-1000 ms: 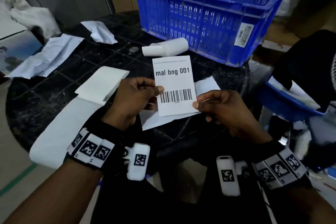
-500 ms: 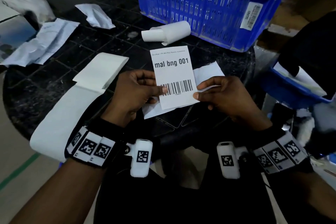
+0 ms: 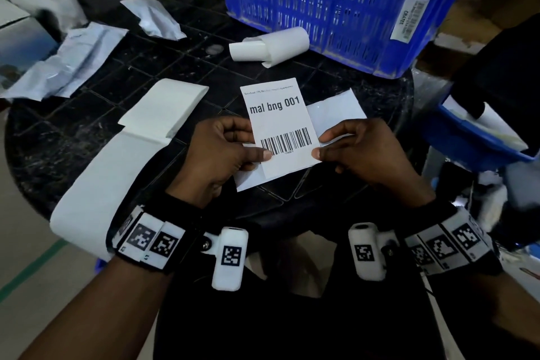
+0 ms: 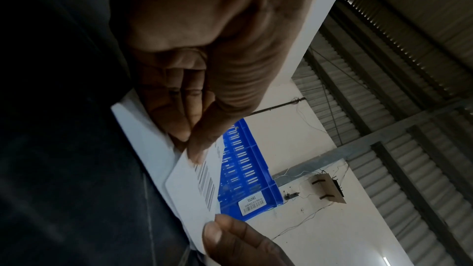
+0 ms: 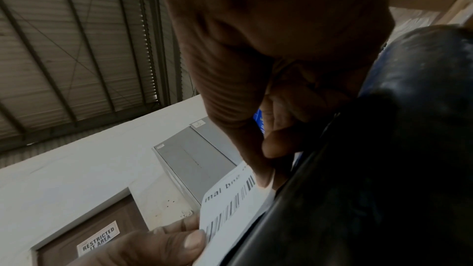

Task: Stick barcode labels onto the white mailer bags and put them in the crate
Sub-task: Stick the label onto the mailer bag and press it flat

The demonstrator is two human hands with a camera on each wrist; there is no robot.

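At frame centre, the left hand (image 3: 225, 152) and right hand (image 3: 359, 152) each pinched the barcode label (image 3: 279, 126) by its lower edges; thin, floppy and sticky-backed, it seemed best gripped there.

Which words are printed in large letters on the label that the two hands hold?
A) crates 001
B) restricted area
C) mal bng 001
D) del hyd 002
C: in the head view the barcode label, pinched at its sides by the left hand and the right hand, reads "mal bng 001" above the barcode.
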